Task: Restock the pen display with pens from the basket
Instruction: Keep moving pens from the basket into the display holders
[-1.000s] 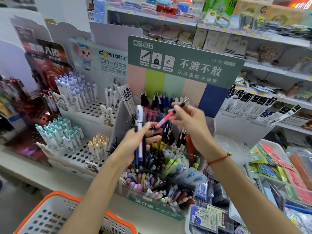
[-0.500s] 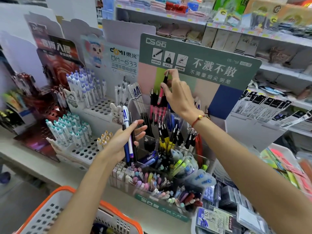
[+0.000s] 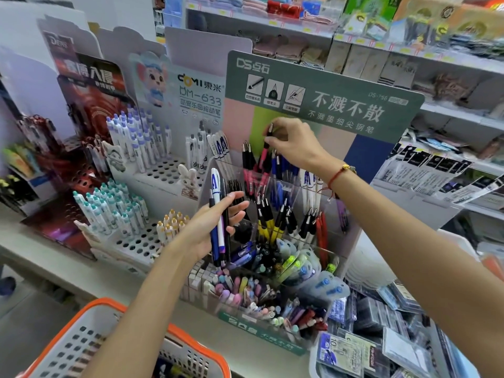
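Note:
A clear tiered pen display with a green header card stands in front of me, its compartments full of upright pens. My right hand reaches to the back row and pinches the black top of a pink pen, whose lower end sits among other pink pens there. My left hand is lower, in front of the display, and holds a small bundle of pens, white, blue and black, upright against the palm. The white basket with an orange rim is at the bottom left.
White perforated pen stands with white and teal pens fill the shelf to the left, beside a red-black display. Packaged refills lie at lower right. Stocked shelves run behind.
My right hand carried the pink pen from in front of my left hand up to the display's back row and has lowered it among the pink pens. My left hand has kept its bundle.

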Demonstrator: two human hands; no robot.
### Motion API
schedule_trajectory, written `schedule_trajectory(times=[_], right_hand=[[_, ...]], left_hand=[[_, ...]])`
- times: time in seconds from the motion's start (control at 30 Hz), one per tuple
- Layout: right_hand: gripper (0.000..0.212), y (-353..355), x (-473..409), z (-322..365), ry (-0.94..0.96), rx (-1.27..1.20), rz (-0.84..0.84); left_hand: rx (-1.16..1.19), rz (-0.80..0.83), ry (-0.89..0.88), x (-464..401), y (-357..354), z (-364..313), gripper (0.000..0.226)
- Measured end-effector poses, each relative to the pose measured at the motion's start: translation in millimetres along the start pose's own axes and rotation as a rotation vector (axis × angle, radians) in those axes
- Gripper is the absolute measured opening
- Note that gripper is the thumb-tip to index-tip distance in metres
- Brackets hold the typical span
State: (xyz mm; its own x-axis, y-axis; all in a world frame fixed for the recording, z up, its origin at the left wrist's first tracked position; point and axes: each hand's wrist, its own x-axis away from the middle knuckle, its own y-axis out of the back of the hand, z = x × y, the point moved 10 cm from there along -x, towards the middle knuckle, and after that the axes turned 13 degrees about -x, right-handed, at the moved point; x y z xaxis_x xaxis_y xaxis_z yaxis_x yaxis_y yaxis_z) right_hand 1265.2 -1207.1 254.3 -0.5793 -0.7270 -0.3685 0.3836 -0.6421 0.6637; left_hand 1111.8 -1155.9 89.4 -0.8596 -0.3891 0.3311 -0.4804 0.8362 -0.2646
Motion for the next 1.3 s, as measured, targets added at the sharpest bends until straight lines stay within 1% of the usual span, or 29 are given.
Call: schedule_trajectory(times=[0.07,0.2,0.27,0.3,0.47,0.6,0.7,0.77,0.83,0.87,0.9,0.93,1.03,1.1,1.17,1.3], right_hand=[[0.020,-4,0,-4,-0.053,0.028,0.059],[0.031,-12,0,-8,-0.087,0.109,0.160],[0.030,-21,2,-10,-0.108,0.181,0.232],[0.027,-24,4,-10,-0.105,0.204,0.242],[0.015,-30,7,1,-0.024,0.319,0.133],[0.015,-31,5,20,0.090,0.446,0.053],[0.022,-33,9,27,0.133,0.508,0.029],[0.023,-24,19,38,0.206,0.436,-0.094],[0.015,-11,38,49,0.257,0.240,-0.240],[0.013,-11,44,47,0.228,0.124,-0.245],[0.014,-16,50,42,0.159,0.010,-0.205],[0.017,-25,53,35,0.060,-0.092,-0.131],[0.033,-66,70,7,-0.315,-0.290,0.142],[0.038,-85,85,-6,-0.511,-0.429,0.235],[0.031,-91,90,-13,-0.568,-0.524,0.239],[0.026,-88,93,-23,-0.565,-0.666,0.195]], left_hand=[[0.003,0.005,0.003,0,1,1,0.020],[0.042,-0.009,0.008,1,12,2,0.021],[0.046,-0.013,0.009,1,18,3,0.021],[0.049,-0.009,0.006,1,20,3,0.021],[0.093,-0.029,-0.050,0,30,-10,0.024],[0.107,-0.084,-0.068,1,39,-20,0.027],[0.191,-0.096,-0.069,0,43,-19,0.018],[0.223,-0.091,-0.075,0,45,-19,0.015],[0.179,-0.090,-0.071,0,45,-19,0.016],[0.140,-0.084,-0.069,1,43,-18,0.016],[0.100,-0.067,-0.070,2,40,-18,0.016],[0.063,-0.038,-0.074,3,34,-17,0.016],[-0.053,0.057,-0.103,8,13,-15,0.013],[-0.090,0.090,-0.110,10,0,-13,0.012],[-0.105,0.097,-0.111,13,-7,-11,0.015],[-0.167,0.049,-0.096,16,-6,-8,0.018]])
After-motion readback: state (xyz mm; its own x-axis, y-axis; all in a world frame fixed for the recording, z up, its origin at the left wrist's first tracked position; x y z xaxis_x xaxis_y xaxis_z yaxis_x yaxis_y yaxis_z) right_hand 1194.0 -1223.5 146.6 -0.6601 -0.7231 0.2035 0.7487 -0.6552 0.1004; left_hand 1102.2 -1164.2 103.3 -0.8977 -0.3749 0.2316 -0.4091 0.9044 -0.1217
